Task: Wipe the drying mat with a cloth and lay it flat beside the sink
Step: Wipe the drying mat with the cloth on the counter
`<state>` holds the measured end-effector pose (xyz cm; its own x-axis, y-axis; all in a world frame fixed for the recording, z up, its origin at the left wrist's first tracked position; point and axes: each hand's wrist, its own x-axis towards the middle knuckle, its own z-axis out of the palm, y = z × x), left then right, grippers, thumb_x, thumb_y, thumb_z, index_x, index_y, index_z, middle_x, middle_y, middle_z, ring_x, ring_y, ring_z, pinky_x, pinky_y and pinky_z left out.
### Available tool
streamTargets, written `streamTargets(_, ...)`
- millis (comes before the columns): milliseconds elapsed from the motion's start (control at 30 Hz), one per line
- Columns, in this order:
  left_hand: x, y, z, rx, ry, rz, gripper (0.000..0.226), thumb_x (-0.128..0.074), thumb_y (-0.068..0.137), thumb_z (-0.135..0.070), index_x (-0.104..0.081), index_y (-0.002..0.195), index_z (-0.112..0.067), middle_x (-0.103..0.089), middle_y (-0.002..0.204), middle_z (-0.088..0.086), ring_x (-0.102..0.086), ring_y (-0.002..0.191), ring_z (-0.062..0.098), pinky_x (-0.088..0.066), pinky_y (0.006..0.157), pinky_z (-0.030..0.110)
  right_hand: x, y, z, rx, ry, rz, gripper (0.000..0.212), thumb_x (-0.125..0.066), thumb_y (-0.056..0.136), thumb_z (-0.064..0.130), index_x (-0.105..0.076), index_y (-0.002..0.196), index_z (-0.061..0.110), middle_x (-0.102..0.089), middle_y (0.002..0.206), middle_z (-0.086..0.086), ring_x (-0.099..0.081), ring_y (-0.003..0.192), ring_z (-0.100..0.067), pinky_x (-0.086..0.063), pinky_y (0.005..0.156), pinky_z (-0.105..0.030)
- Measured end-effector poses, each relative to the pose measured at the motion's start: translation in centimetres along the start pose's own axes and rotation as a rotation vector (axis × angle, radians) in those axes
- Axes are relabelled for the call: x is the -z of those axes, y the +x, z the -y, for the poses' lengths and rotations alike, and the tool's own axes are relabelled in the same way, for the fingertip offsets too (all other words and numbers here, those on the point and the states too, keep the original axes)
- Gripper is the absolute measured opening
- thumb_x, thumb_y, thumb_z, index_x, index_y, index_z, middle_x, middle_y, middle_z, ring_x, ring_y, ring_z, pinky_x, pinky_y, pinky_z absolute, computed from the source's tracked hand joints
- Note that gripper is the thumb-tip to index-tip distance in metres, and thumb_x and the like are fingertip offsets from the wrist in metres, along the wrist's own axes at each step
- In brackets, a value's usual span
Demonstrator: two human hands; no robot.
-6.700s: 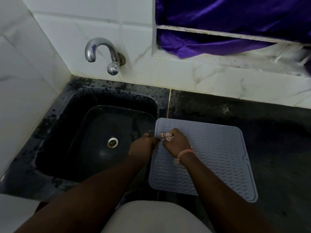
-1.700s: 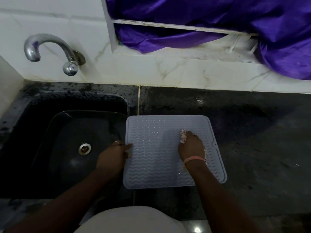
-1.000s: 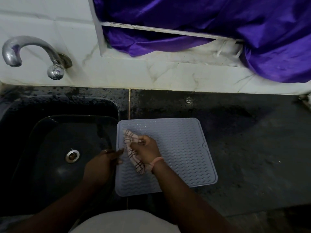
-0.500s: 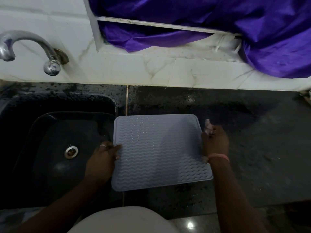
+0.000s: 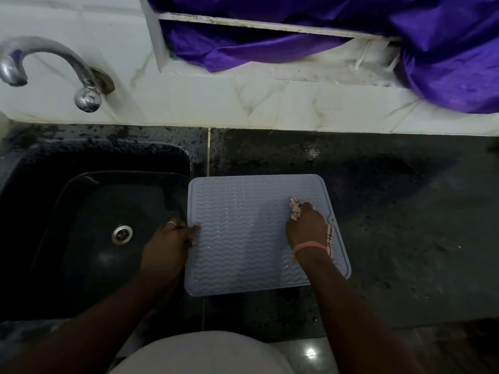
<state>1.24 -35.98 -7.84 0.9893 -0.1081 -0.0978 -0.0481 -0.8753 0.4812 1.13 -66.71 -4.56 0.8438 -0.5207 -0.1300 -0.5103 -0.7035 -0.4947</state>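
mat: pale blue drying mat (image 5: 243, 233), wavy ribbed surface, lies flat on the dark tabletop (image 5: 405, 225), left edge right along the sink (image 5: 89, 238) rim, slightly skewed, near edge short of the tabletop front.
mat tab: small notch/tab on its right edge, just beyond the right hand.
left hand: left hand (image 5: 168, 242) at the mat's left edge, mid-height; fingertips on top of the edge, hand body over the sink side. Ring on one finger.
left grip: fingers curled onto the mat edge, looks like a pinch of the rim; thumb side hidden under the hand, so can't confirm it goes underneath.
right hand: right hand (image 5: 306, 226) on the mat's right portion, knuckles up, pink band at the wrist.
right grip: fingers bunched tight around the cloth (image 5: 294, 207), pressing it down on the mat.
cloth: white with dark checked lines, mostly hidden under the hand; one bit sticks out past the fingertips, another strip shows beside the wrist.
sink: black basin, metal drain (image 5: 122, 234) in the middle, left of the mat.
tap: chrome tap (image 5: 54, 71) on the white marble-tile wall, above the sink.
tabletop: dark speckled stone, wet patches around the mat.
background: purple fabric (image 5: 405, 36) hanging over a white ledge behind the tabletop.
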Motion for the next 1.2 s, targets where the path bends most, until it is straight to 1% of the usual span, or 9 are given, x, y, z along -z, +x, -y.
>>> streamTargets(300, 0.4, 0.1, 0.8, -0.051, 0.022, 0.055, 0.038, -0.061, 0.093, -0.034, -0.059, 0.129, -0.045, -0.055, 0.119, -0.011, -0.053, 0.109, 0.012, -0.051, 0.083, 0.032, -4.8, -4.6, 5.7, 0.145, 0.039, 0.095, 0.036, -0.061, 0.091, 0.019, -0.059, 0.126, 0.012, -0.067, 0.116, -0.010, -0.064, 0.105, -0.023, -0.048, 0.093, -0.027)
streamTargets(433, 0.4, -0.1, 1.0, 0.003, -0.151, 0.056, 0.029, -0.060, 0.094, -0.035, -0.064, 0.122, -0.040, -0.056, 0.115, -0.013, -0.056, 0.100, 0.005, -0.052, 0.085, 0.032, -5.9, -5.6, 8.3, 0.179, -0.004, 0.145, 0.030, -0.061, 0.090, 0.022, -0.059, 0.117, 0.009, -0.067, 0.108, -0.011, -0.064, 0.096, -0.025, -0.044, 0.075, -0.024)
streamTargets(667, 1.1, -0.5, 0.3, -0.053, -0.070, 0.003, 0.029, -0.061, 0.091, -0.042, -0.065, 0.120, -0.043, -0.058, 0.114, -0.013, -0.057, 0.096, 0.005, -0.046, 0.075, 0.023, -8.3, -7.6, 13.0, 0.220, 0.034, 0.261, 0.028, -0.065, 0.087, 0.022, -0.060, 0.111, 0.009, -0.066, 0.104, -0.013, -0.064, 0.095, -0.028, -0.050, 0.079, -0.029)
streamTargets(767, 1.3, -0.4, 0.7, -0.106, 0.016, 0.002, 0.022, -0.059, 0.090, -0.040, -0.064, 0.111, -0.041, -0.057, 0.114, -0.011, -0.059, 0.099, 0.012, -0.052, 0.072, 0.030, -9.1, -8.0, 14.3, 0.181, 0.127, 0.340, 0.027, -0.067, 0.083, 0.022, -0.064, 0.107, 0.010, -0.068, 0.101, -0.011, -0.065, 0.092, -0.026, -0.056, 0.082, -0.034)
streamTargets(867, 1.2, -0.3, 1.4, -0.132, 0.001, 0.016, 0.019, -0.058, 0.090, -0.037, -0.066, 0.108, -0.039, -0.059, 0.110, -0.009, -0.061, 0.098, 0.016, -0.051, 0.070, 0.030, -8.6, -7.2, 14.7, 0.114, 0.289, 0.444, 0.015, -0.074, 0.080, 0.020, -0.068, 0.093, 0.015, -0.069, 0.094, 0.000, -0.065, 0.087, -0.016, -0.053, 0.078, -0.026)
streamTargets(933, 0.9, -0.2, 1.4, -0.132, 0.023, 0.033, 0.025, -0.054, 0.093, -0.042, -0.063, 0.117, -0.043, -0.059, 0.113, -0.012, -0.060, 0.100, 0.014, -0.053, 0.074, 0.032, -7.2, -6.2, 13.8, -0.080, 0.535, 0.563, 0.008, -0.075, 0.081, 0.015, -0.069, 0.087, 0.017, -0.071, 0.089, 0.000, -0.068, 0.087, -0.019, -0.055, 0.077, -0.026)
streamTargets(1033, 0.8, -0.5, 1.3, -0.119, 0.034, 0.059, 0.027, -0.051, 0.096, -0.040, -0.062, 0.120, -0.043, -0.057, 0.117, -0.010, -0.058, 0.105, 0.015, -0.053, 0.077, 0.034, -4.9, -5.3, 11.4, -0.371, 1.065, 0.778, 0.033, -0.067, 0.087, 0.008, -0.066, 0.117, -0.005, -0.070, 0.114, -0.023, -0.067, 0.110, -0.037, -0.055, 0.096, -0.046)
streamTargets(1100, 0.8, -0.6, 1.3, -0.120, 0.045, 0.058, 0.033, -0.050, 0.096, -0.039, -0.059, 0.126, -0.044, -0.058, 0.114, -0.008, -0.058, 0.103, 0.016, -0.052, 0.075, 0.032, -2.9, -5.0, 9.3, -0.370, 1.286, 0.800, 0.041, -0.057, 0.092, 0.007, -0.059, 0.132, -0.005, -0.063, 0.129, -0.025, -0.060, 0.121, -0.039, -0.044, 0.109, -0.053)
streamTargets(1200, 0.2, -0.6, 1.4, -0.040, -0.070, 0.070, 0.028, -0.046, 0.098, -0.048, -0.058, 0.123, -0.046, -0.060, 0.109, -0.010, -0.061, 0.097, 0.014, -0.054, 0.077, 0.033, 0.1, -4.1, 4.5, -0.355, 1.550, 0.713, 0.046, -0.049, 0.093, 0.007, -0.055, 0.138, 0.001, -0.060, 0.135, -0.021, -0.058, 0.124, -0.037, -0.040, 0.110, -0.055)
